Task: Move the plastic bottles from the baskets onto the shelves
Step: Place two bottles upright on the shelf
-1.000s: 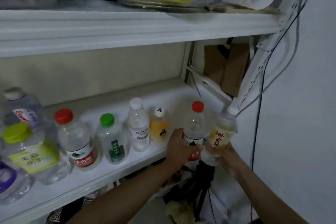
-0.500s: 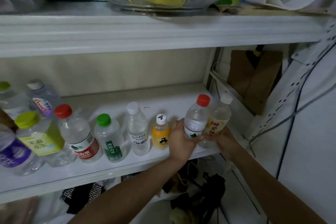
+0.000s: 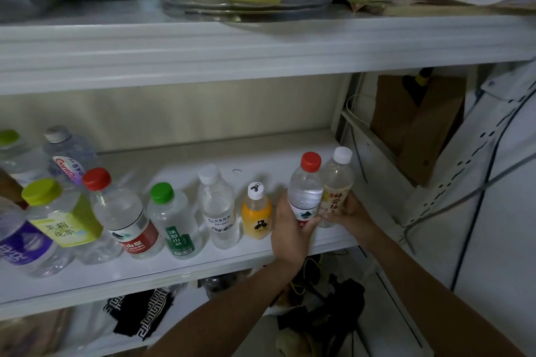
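Head view, centre right: left hand (image 3: 290,230) grips the red-cap bottle (image 3: 306,191), right hand (image 3: 353,216) the white-cap bottle (image 3: 338,182), at the shelf's (image 3: 174,272) end.

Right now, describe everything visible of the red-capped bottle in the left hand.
The red-capped bottle is clear plastic, with a red screw cap and a white label showing a green mountain mark. It stands nearly upright at the right end of the row on the white shelf. The left hand grips its lower half and hides the base, so contact with the shelf is unclear. The white-capped bottle held by the right hand sits close against it.
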Demonstrator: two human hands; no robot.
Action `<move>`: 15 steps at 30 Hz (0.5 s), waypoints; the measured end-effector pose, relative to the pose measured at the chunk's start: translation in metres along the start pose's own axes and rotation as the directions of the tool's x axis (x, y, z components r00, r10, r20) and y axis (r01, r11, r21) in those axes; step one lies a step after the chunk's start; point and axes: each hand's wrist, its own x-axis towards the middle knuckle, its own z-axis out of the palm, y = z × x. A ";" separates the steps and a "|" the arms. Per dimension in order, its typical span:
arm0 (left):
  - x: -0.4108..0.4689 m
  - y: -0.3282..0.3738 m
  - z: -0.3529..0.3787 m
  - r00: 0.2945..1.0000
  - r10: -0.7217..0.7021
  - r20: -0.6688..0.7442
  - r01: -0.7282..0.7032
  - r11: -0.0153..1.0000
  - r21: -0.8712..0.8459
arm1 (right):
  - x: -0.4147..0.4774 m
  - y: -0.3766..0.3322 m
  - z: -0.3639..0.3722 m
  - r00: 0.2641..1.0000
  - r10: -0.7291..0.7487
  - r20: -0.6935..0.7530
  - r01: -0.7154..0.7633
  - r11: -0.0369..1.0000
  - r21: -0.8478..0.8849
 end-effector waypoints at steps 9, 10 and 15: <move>-0.006 -0.021 0.004 0.989 -0.133 0.066 0.127 0.989 0.079 | 0.007 0.039 0.013 0.960 -0.090 -0.266 -0.011 0.934 -0.357; -0.004 -0.022 0.006 0.988 -0.136 0.069 0.128 0.987 0.100 | 0.008 0.045 0.012 0.963 -0.056 -0.264 -0.042 0.935 -0.351; 0.009 -0.021 0.012 0.988 -0.143 0.056 0.134 0.982 0.134 | 0.007 0.043 0.011 0.957 -0.016 -0.288 -0.068 0.958 -0.280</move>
